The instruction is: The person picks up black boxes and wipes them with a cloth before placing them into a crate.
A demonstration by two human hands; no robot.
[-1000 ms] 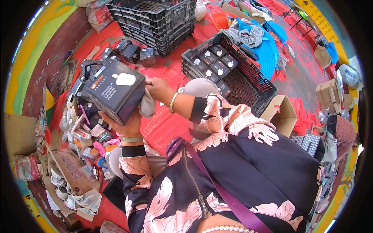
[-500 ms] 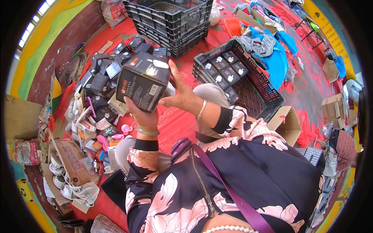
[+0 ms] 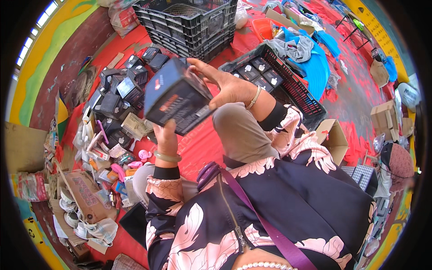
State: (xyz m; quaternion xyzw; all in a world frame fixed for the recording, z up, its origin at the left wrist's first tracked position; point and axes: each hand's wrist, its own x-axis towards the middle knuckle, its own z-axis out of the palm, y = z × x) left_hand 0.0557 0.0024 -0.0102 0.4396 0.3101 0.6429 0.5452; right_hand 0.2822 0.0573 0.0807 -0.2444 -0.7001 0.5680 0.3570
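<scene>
A black cardboard box (image 3: pixel 177 96) with orange and white print is held up in front of me, tilted and slightly blurred. My left hand (image 3: pixel 166 137) grips its lower near edge, thumb on the printed side. On the box's right side, my right hand (image 3: pixel 229 87) holds it with thumb and fingers spread across the edge. To the left, a heap of similar black boxes (image 3: pixel 112 104) lies loosely on the red ground. At the right, a black plastic crate (image 3: pixel 294 74) holds several such boxes in rows; my right arm partly hides it.
Stacked black crates (image 3: pixel 193 33) stand at the far middle. Mixed small goods, including a pink toy (image 3: pixel 144 155), lie to the left near a brown carton (image 3: pixel 85 191). An open cardboard box (image 3: pixel 333 139) sits by my right elbow. Blue plastic sheeting (image 3: pixel 320 74) lies beyond the crate.
The box has turned and tilted in my hands, now showing a different face. My right hand has shifted right along with it, and my right knee shows more.
</scene>
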